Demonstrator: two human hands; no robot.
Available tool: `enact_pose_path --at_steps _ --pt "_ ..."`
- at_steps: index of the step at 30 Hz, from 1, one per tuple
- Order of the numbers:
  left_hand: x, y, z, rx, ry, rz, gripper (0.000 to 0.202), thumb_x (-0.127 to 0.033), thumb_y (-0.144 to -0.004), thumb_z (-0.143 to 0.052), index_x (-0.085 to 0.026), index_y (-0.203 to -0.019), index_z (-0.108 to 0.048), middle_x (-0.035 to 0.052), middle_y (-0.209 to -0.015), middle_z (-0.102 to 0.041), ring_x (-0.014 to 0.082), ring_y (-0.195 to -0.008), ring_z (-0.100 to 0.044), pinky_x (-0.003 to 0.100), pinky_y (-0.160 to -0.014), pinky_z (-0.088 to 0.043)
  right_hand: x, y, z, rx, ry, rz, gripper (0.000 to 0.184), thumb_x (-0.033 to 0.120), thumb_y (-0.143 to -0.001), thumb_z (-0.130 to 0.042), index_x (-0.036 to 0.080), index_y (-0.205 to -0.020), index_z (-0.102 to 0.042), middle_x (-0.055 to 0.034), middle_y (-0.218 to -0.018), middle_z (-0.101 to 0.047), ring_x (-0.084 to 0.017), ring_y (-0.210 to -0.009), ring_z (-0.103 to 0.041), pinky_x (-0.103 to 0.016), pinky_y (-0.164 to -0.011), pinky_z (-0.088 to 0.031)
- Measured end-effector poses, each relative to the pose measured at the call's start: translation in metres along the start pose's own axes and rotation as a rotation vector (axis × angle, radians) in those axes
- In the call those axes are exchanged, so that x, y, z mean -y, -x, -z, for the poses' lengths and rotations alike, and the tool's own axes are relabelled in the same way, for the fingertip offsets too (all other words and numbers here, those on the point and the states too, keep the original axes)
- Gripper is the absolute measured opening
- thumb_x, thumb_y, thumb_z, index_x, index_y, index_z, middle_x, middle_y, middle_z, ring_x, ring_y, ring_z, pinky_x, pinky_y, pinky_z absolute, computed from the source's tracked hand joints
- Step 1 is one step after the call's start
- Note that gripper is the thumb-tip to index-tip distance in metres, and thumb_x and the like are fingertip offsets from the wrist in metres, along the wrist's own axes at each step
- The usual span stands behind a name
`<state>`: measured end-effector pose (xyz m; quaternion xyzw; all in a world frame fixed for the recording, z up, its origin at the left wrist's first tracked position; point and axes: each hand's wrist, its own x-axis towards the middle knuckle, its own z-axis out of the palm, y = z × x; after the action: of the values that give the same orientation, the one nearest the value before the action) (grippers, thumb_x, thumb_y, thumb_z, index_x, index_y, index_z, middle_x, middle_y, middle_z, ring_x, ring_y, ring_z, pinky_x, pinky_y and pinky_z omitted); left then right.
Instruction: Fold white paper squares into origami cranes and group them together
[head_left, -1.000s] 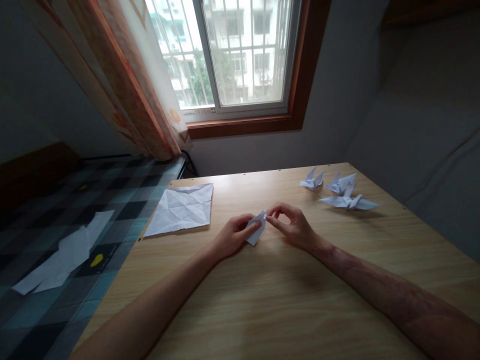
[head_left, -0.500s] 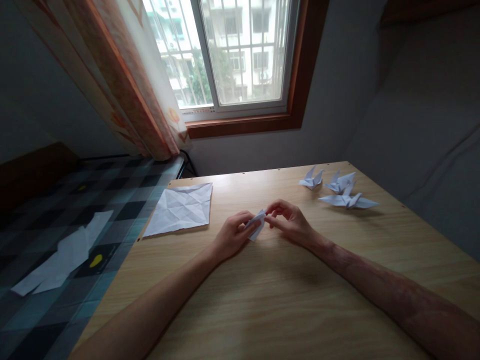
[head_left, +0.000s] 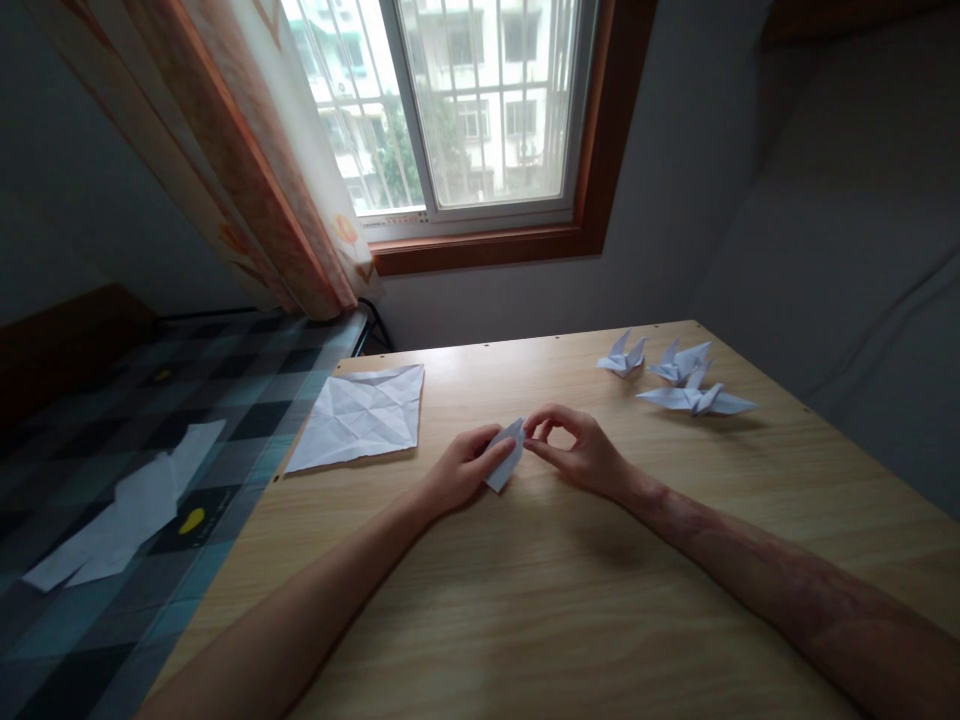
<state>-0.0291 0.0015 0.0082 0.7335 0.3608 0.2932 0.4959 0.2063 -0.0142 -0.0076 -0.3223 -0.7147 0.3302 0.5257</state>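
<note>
A small folded piece of white paper (head_left: 507,464) is held just above the middle of the table. My left hand (head_left: 471,466) is closed on it, with the thumb pressed along its near face and the fingers behind. My right hand (head_left: 571,446) pinches the paper's right edge near the top between thumb and forefinger, the other fingers curled. Part of the paper is hidden by the left thumb. Further right stand three folded paper cranes: one (head_left: 622,355) at the back, one (head_left: 679,363) beside it, and a wider one (head_left: 697,401) in front.
A creased white paper sheet (head_left: 367,412) lies at the left of the wooden table (head_left: 465,610). Cut paper strips (head_left: 142,500) rest on a checked bed (head_left: 67,440) to the left. A barred window (head_left: 487,110) and a curtain (head_left: 270,180) are behind.
The folded paper has turned slightly in my left hand, and my left thumb now lies higher across it. My right thumb and forefinger have moved slightly left onto its edge.
</note>
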Motion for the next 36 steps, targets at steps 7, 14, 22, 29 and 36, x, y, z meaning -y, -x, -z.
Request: enact_pose_path --at_steps 7,14,22,29,36 --pt "-0.003 0.001 0.0 0.024 0.045 0.024 0.054 -0.068 -0.103 -0.061 -0.014 -0.1 -0.067 -0.0015 -0.077 -0.053 0.0143 -0.071 -0.047 0.027 -0.064 -0.036 0.005 0.0 0.0 -0.012 0.053 0.044 0.013 0.035 -0.1 -0.08 0.024 -0.106 -0.077 -0.0063 -0.104 -0.081 -0.021 -0.084 -0.074 -0.037 -0.078 -0.064" --pt "-0.002 0.002 -0.005 0.003 -0.024 0.0 0.054 -0.068 -0.109 -0.049 -0.017 -0.094 -0.061 -0.0008 -0.081 -0.053 0.0155 -0.076 -0.048 0.029 -0.07 -0.041 0.0 0.001 0.001 -0.028 0.143 0.078 0.009 0.027 -0.104 -0.071 0.024 -0.106 -0.079 -0.0052 -0.101 -0.083 -0.02 -0.083 -0.074 -0.036 -0.08 -0.063" --pt "-0.001 0.001 -0.006 -0.02 -0.027 -0.025 0.048 -0.064 -0.109 -0.053 -0.019 -0.092 -0.057 -0.0031 -0.078 -0.049 0.0135 -0.072 -0.046 0.026 -0.067 -0.039 0.001 0.001 0.002 -0.027 0.147 0.071 0.007 0.028 -0.102 -0.074 0.023 -0.101 -0.079 -0.004 -0.097 -0.083 -0.019 -0.082 -0.074 -0.032 -0.079 -0.061" --pt "-0.006 0.006 -0.009 -0.118 0.085 -0.13 0.065 -0.049 -0.091 -0.086 -0.026 -0.14 -0.051 0.0084 -0.127 -0.063 0.0169 -0.092 -0.064 0.026 -0.074 -0.052 -0.006 0.003 0.004 -0.135 0.167 -0.04 0.009 0.03 -0.099 -0.073 0.021 -0.096 -0.076 -0.0043 -0.089 -0.079 -0.019 -0.075 -0.071 -0.026 -0.057 -0.052" --pt "-0.001 0.005 -0.007 -0.172 0.051 -0.227 0.036 -0.048 -0.101 -0.071 -0.02 -0.124 -0.065 0.0127 -0.135 -0.069 0.0242 -0.108 -0.069 0.039 -0.098 -0.056 -0.008 0.003 0.004 -0.225 0.164 -0.095 0.01 0.031 -0.097 -0.075 0.021 -0.097 -0.075 -0.003 -0.082 -0.074 -0.018 -0.071 -0.069 -0.025 -0.051 -0.046"
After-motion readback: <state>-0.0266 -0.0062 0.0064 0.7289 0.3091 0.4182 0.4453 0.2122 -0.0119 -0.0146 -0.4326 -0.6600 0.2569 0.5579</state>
